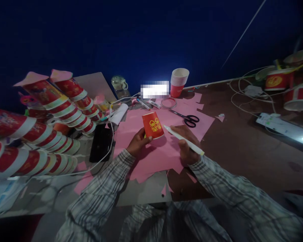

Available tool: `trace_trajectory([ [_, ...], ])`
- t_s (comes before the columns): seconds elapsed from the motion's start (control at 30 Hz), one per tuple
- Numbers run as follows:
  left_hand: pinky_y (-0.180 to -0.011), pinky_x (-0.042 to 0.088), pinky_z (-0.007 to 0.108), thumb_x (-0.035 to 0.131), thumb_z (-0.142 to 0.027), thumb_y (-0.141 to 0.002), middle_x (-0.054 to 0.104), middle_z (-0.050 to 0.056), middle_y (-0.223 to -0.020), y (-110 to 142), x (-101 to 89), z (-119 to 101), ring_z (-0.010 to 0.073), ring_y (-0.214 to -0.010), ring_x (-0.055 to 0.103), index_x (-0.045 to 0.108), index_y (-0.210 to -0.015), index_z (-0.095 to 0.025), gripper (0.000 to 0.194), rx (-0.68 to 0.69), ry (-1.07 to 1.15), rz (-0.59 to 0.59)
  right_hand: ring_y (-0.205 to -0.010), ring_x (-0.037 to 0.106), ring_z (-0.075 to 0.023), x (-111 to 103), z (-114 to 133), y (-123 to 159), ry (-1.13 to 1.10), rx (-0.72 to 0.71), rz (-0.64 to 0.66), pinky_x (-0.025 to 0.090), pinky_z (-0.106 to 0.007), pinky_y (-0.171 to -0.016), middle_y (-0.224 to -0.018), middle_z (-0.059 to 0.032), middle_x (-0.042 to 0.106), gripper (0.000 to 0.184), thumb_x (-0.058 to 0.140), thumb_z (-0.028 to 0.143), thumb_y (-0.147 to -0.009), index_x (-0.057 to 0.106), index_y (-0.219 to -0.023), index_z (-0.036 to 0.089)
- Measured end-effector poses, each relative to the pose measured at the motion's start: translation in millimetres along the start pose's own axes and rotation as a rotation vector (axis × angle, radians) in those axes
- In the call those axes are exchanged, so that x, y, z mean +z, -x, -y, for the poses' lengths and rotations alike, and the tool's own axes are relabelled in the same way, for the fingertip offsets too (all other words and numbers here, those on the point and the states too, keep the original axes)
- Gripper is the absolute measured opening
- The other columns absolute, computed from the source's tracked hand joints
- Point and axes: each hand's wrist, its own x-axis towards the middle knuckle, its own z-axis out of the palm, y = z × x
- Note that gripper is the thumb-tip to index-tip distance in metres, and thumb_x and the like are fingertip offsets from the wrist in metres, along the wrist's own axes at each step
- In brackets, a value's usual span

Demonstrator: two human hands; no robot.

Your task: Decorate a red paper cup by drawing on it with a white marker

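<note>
My left hand [139, 142] grips a red paper cup [151, 125] with yellow lettering, tipped on its side above pink paper [143, 159]. In my right hand [188, 143] is a white marker pen [184, 138] with a yellow end; its tip points at the cup's right side, close to the lettering. Whether the tip touches the cup I cannot tell. Beyond my right hand, black-handled scissors [188, 119] lie on the pink paper. Behind the cup are a roll of tape [169, 103] and a few pens [143, 104].
At the left rise several towers of stacked red and white cups [58, 104]. Near them lie a black phone [101, 143] and a white cable [113, 129]. A stack of cups [179, 82] and a glass jar [120, 89] stand at the back. A lit device [285, 129] is at right.
</note>
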Motion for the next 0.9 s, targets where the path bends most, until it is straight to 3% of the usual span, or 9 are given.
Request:
trace_trajectory([
  [0.13,-0.102,0.047,0.041,0.089,-0.041,-0.065,0.071,0.01,-0.12,-1,-0.3,0,0.0264,-0.111,0.064,0.068,-0.115,-0.019,0.059,-0.01,-0.005,-0.004,-0.084,0.071,-0.0218,1,2,-2,0.016,0.084,0.041,0.06,-0.038,-0.073,-0.099,-0.0109,0.074,0.031,0.053,0.036,-0.1,0.068,-0.122,0.02],
  [0.37,-0.108,0.043,0.043,0.09,-0.041,-0.063,0.071,0.008,-0.119,-5,-2.4,0,0.0263,-0.114,0.063,0.07,-0.114,-0.019,0.059,0.027,-0.021,0.005,-0.093,0.072,-0.0237,9,1,-1,0.028,-0.041,0.104,0.061,-0.04,-0.078,-0.101,-0.0117,0.075,0.025,0.058,0.022,-0.095,0.068,-0.118,0.021],
  [0.9,-0.107,0.043,0.045,0.09,-0.041,-0.062,0.071,0.01,-0.12,-4,-2.6,0,0.0279,-0.114,0.063,0.068,-0.115,-0.018,0.061,0.007,-0.046,-0.002,-0.099,0.073,-0.0244,12,-1,2,0.06,-0.082,0.136,0.062,-0.041,-0.085,-0.1,-0.0099,0.077,0.026,0.06,0.02,-0.093,0.07,-0.117,0.022],
])
